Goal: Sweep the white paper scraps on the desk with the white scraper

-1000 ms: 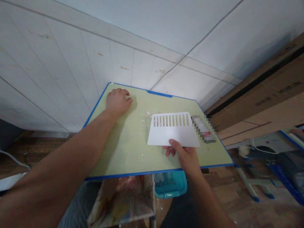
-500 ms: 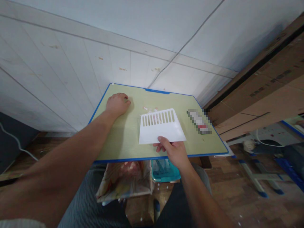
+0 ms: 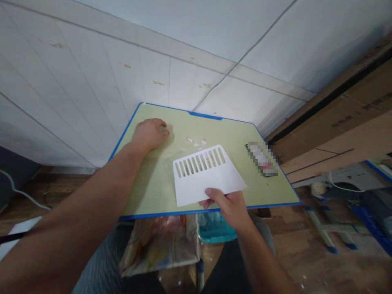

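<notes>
My right hand (image 3: 228,204) pinches the near edge of a white sheet (image 3: 199,185), its thumb on top and the other fingers underneath. A row of long slots runs along the far side of the sheet, which is tilted a little over the table. Several small pale scraps (image 3: 196,143) lie just beyond the slotted edge, and some show through the slots. On the left part of the table rests my left hand (image 3: 151,134), fingers loosely curled with a gap between thumb and forefinger. Nothing shows in it.
The yellow-green tabletop (image 3: 143,196) has a blue rim and stands against a white wall. A pixelated flat object (image 3: 261,159) lies at the right. Below the near edge are a lined box (image 3: 171,249) and a turquoise basket (image 3: 216,232). Cardboard boxes (image 3: 346,134) stand to the right.
The white sheet has come nearer to me and turned, its left side lower now. More scraps show beyond it. My left hand stays on the table; the view has shifted slightly.
</notes>
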Demonstrator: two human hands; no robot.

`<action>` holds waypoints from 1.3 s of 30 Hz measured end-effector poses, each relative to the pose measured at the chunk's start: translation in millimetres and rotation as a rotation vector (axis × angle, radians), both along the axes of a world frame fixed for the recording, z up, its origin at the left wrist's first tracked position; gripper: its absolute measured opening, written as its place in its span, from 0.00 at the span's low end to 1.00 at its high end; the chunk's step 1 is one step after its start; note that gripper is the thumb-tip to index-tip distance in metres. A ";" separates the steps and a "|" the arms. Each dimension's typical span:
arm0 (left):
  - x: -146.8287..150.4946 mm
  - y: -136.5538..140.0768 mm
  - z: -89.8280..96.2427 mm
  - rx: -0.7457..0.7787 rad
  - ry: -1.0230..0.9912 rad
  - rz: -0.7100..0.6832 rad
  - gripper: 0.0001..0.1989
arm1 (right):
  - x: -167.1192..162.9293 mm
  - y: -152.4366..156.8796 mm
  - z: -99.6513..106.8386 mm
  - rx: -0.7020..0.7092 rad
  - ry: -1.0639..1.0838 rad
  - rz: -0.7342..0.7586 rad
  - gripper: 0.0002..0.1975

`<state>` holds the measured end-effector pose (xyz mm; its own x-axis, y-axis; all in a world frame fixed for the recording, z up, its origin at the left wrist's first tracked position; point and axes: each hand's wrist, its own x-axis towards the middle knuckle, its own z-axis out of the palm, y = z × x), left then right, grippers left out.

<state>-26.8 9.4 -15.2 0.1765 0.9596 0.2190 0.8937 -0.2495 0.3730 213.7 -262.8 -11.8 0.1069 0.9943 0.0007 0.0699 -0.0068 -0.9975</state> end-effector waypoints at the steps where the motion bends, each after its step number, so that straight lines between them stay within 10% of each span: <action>1: 0.7 0.3 0.2 0.000 -0.002 0.006 0.26 | -0.9 -1.2 -0.6 0.005 -0.011 -0.005 0.14; 9: 3.5 -2.5 -1.1 0.008 -0.021 0.015 0.25 | 16.4 -5.3 -8.0 0.026 -0.063 -0.079 0.17; 15: 1.7 -2.9 -2.2 0.026 -0.047 0.007 0.24 | 50.2 32.4 -11.6 0.214 -0.055 -0.549 0.16; 39: -2.2 2.4 -3.6 0.023 -0.060 0.008 0.24 | 43.0 56.2 -15.4 0.186 -0.143 -0.432 0.13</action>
<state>-29.0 11.8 -18.8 0.1548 0.9555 0.2510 0.8721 -0.2516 0.4198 256.7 -206.6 -27.2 0.4954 0.8407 0.2187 0.2361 0.1119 -0.9653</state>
